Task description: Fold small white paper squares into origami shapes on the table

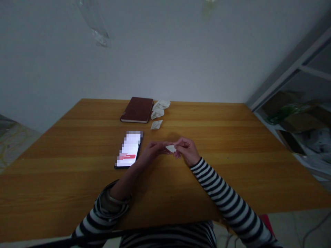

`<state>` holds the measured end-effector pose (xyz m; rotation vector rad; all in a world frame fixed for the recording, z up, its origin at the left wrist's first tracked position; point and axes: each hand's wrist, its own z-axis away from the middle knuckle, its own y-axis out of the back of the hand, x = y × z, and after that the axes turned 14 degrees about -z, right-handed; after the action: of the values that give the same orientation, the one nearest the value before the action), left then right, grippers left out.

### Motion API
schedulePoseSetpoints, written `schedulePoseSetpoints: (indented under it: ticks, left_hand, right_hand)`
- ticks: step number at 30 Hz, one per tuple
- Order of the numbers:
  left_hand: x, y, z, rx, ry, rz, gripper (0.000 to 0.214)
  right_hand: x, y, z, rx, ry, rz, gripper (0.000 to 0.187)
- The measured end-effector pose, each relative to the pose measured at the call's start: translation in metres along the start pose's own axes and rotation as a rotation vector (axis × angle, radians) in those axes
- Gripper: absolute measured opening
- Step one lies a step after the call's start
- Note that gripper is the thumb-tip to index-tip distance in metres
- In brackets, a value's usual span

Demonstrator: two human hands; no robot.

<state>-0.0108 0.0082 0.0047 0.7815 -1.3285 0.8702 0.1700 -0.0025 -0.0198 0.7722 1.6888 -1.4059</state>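
Both hands meet over the middle of the wooden table (232, 162). My left hand (151, 151) and my right hand (187, 148) pinch a small folded piece of white paper (171, 148) between their fingertips, just above the tabletop. Both sleeves are black-and-white striped. A phone (128, 150) with a lit screen lies flat just left of my left hand.
A brown closed notebook (137, 109) lies at the table's far edge. Beside it sit crumpled white papers (160, 107) and a small folded paper piece (156, 124). A shelf with boxes and clutter (297, 117) stands to the right. A white wall is behind.
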Motion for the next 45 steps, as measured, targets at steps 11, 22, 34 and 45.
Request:
schedulePoseSetpoints:
  ticks: [11,22,34,45]
  left_hand:
    - [-0.004,0.006,-0.005,0.196,0.011,-0.328,0.028]
    - [-0.004,-0.009,-0.003,0.365,-0.141,-0.446,0.032]
    - [-0.001,-0.006,-0.001,0.332,-0.017,-0.232,0.04]
    - [-0.009,-0.006,-0.004,0.435,-0.082,-0.387,0.026]
  right_hand:
    - [0.001,-0.012,0.005,-0.16,-0.017,0.081,0.022]
    - [0.005,-0.007,0.001,0.052,0.238,0.374,0.015]
    - [0.01,-0.005,-0.005,0.171,0.12,0.148,0.025]
    - [0.008,-0.005,-0.004,0.208,0.137,0.152,0.023]
